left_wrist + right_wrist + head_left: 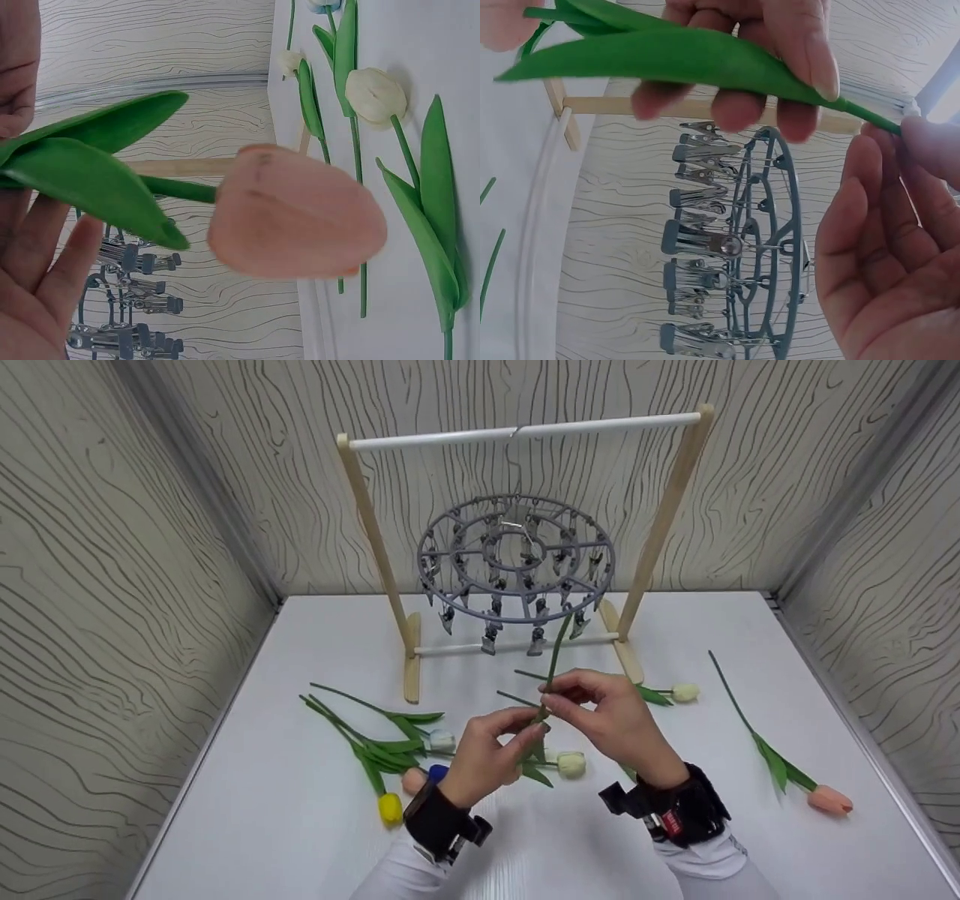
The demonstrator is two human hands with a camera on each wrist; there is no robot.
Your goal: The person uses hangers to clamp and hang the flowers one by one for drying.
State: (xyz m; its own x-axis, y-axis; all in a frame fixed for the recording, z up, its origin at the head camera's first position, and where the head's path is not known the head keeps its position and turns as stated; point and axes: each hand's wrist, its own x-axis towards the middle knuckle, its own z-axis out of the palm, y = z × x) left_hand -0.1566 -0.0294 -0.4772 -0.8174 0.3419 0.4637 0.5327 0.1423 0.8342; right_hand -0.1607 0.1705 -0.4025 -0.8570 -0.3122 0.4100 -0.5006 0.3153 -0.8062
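My left hand pinches an artificial pink tulip where its leaves join the stem. Slightly higher, my right hand pinches the same stem between thumb and fingers. The stem points up toward the front rim of a grey round clip hanger. In the left wrist view the pink bloom hangs clear of the fingers; the head view hides it behind my left hand. Metal clips dangle from the hanger in the right wrist view, apart from both hands.
A wooden rack with a white top bar carries the hanger. Yellow, dark blue and pale blue tulips lie left. White tulips lie near the hands; a pink one lies right. Patterned walls enclose the table.
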